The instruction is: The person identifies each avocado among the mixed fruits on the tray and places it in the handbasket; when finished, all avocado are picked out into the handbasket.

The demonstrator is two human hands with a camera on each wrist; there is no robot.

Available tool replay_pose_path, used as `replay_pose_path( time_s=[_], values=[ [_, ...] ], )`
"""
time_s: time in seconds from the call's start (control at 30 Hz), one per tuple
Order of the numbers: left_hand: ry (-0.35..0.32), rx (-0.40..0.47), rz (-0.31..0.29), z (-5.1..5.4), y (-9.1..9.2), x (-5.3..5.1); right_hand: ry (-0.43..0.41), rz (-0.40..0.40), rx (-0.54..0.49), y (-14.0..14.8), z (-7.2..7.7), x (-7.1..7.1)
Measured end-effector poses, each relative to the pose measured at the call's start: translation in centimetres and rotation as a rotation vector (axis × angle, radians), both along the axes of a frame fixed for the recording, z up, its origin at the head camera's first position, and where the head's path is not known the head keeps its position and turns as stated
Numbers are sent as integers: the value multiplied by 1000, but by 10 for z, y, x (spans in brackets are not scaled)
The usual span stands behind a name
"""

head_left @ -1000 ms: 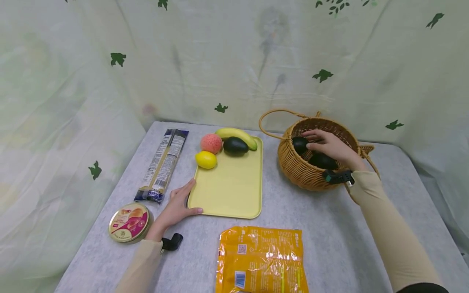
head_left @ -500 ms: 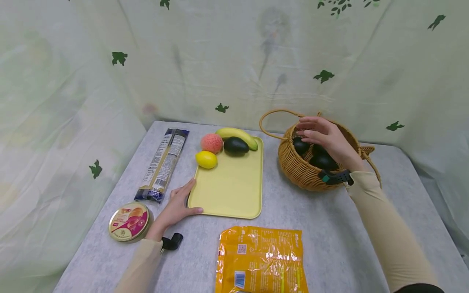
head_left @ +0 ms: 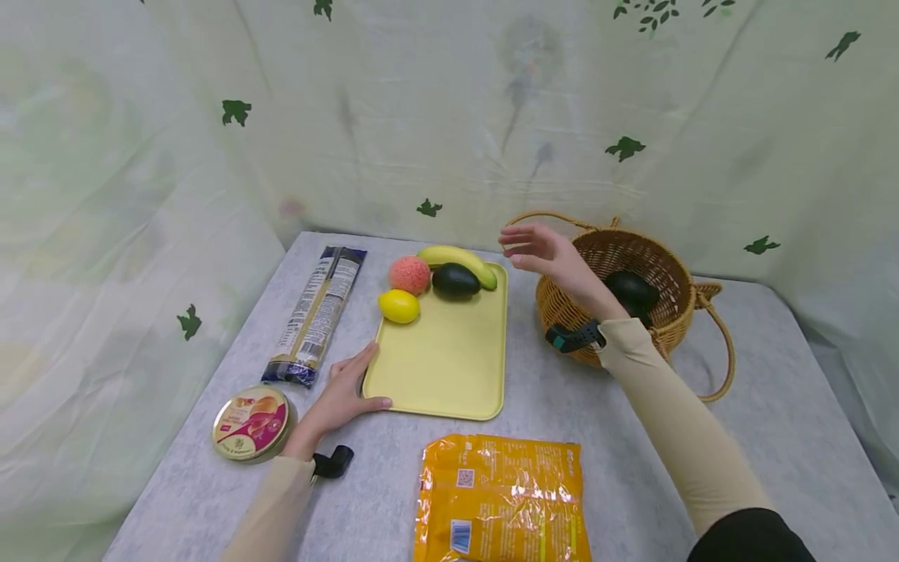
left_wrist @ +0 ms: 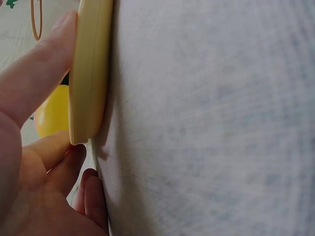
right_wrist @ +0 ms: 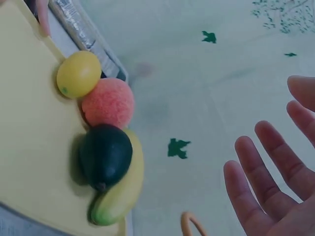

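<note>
My left hand (head_left: pixel 342 396) grips the near left corner of a yellow tray (head_left: pixel 442 371), thumb along the near rim and fingers at the left side. In the right wrist view my right hand (right_wrist: pixel 275 191) has its fingers spread with nothing in them. It hangs in the air between the tray and a wicker basket (head_left: pixel 670 269), forearm over the basket. A dark avocado-like fruit (head_left: pixel 632 293) shows inside the basket, partly hidden by the arm. On the tray's back left lie a lemon (head_left: pixel 399 307), a pink round fruit (head_left: pixel 410 275), an avocado (head_left: pixel 455 281) and a banana (head_left: pixel 460 256).
Left of the tray lies a long blue-ended packet (head_left: pixel 316 316), with a round tin (head_left: pixel 251 424) nearer. An orange bag (head_left: pixel 502 499) lies in front of the tray. One basket handle (head_left: pixel 730 363) hangs at the right. Curtains stand behind and at the sides.
My right hand has risen out of the basket and moved left toward the tray, carrying nothing. The left hand keeps its place at the tray corner.
</note>
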State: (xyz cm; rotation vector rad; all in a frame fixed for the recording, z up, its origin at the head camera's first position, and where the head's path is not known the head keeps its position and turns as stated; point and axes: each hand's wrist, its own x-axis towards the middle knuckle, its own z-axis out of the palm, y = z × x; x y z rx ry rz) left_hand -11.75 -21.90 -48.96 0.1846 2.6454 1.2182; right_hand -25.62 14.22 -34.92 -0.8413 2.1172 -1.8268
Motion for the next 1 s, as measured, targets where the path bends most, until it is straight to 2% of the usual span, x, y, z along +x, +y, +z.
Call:
replay_pose_path(
  time_s=[0.17,0.33,0.4,0.47,0.67,0.7,1.0],
  values=[
    [6,-3,-1,-2,0,0,52,16,53,-24,-13,-9],
    [17,1,-2,-2,-1,1,94,5,34,-44,-27,-17],
    [14,2,1,-2,0,1,86,-2,17,-50,-32,-19],
    [13,0,3,-1,0,1,59,-11,9,-57,-30,-15],
    [9,2,0,-2,0,1,50,-57,12,-70,-54,-24],
    [8,3,0,-1,0,1,49,-62,23,-71,-61,-27],
    [5,8,2,0,1,2,-4,-70,215,-81,-80,-37]
  ],
)
